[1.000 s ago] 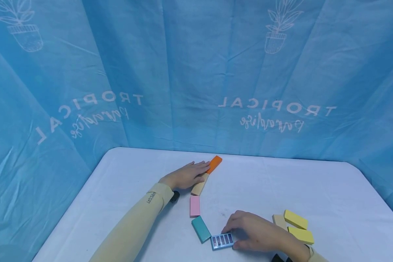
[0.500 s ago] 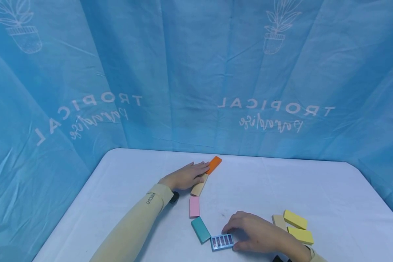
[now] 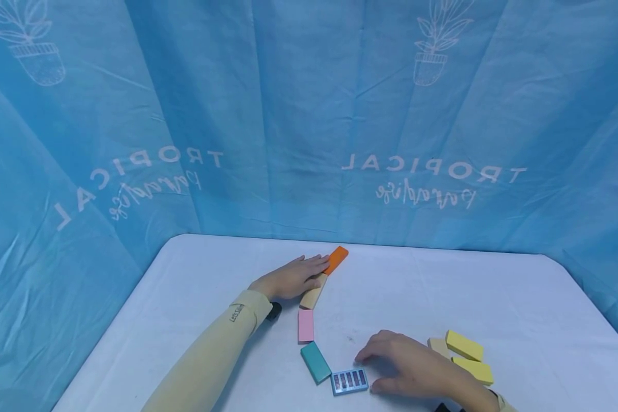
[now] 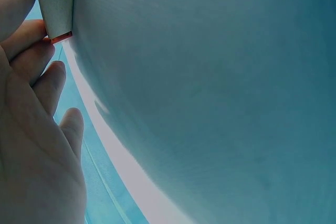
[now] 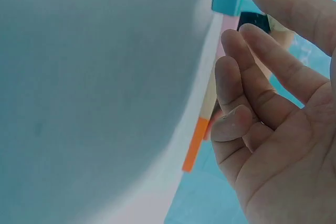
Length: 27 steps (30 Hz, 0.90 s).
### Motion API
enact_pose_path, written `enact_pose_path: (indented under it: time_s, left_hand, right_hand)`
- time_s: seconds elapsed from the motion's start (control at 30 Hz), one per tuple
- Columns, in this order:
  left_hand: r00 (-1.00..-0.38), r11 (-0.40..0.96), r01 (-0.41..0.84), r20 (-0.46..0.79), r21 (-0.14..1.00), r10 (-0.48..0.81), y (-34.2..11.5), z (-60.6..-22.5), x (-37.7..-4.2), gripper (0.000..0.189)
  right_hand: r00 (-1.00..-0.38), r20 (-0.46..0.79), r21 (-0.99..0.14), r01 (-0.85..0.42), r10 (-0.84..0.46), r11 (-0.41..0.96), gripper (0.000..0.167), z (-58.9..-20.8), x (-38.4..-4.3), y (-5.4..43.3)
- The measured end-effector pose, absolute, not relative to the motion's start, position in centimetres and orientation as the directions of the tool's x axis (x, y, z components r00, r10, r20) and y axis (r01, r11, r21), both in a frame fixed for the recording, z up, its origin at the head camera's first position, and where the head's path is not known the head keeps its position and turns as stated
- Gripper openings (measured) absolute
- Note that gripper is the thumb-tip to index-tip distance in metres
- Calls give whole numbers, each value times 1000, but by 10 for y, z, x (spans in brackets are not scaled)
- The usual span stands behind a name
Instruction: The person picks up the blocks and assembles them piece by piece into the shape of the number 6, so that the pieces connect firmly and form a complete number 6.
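Note:
In the head view several flat blocks lie end to end in a curve on a white table. My left hand rests with extended fingers against the orange block, its thumb on the natural wood block. The left wrist view shows that wood block beside the fingers. Below come a pink block, a teal block and a light blue block with dark printed bars. My right hand hovers just right of the light blue block, thumb and fingers apart, holding nothing.
Two yellow blocks and a pale wood block lie right of my right hand, partly behind the wrist. The white table ends at a blue printed curtain behind and at both sides.
My right hand has drawn slightly right, off the light blue block, and its fingers have let go. The left hand and the row of blocks have stayed in place.

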<state>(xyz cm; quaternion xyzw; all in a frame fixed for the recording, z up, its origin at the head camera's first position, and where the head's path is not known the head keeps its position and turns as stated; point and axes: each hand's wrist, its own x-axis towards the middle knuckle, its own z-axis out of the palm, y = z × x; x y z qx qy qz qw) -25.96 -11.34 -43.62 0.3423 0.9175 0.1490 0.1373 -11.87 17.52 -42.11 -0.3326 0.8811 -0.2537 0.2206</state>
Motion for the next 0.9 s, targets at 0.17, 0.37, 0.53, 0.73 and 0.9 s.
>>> enact_pose_path:
  time_s: [0.17,0.37,0.53,0.73,0.9]
  left_hand:
    - [-730,725,584,-154,364,666,-113,-436,-258,58]
    - [-732,729,587,-155,352,664,-113,-436,-258,58]
    - [-730,726,590,-151,353,666,-113,-436,-258,58]
    - [-729,724,589,-151,358,668,-114,-434,-256,58]
    - [-723,718,595,-149,361,674,-113,-433,-257,58]
  right_hand:
    - [-730,-183,-600,-448,-659,663,38,-415,-118,190]
    - [-791,-89,-606,-439,-605,663,39,-410,-118,212]
    - [-826,18,-580,-468,-564,667,39,-411,-116,230]
    - [-865,94,-574,-452,-493,683,38,-412,-112,246]
    - [-910,93,-567,-381,-403,730,35,-412,-112,257]
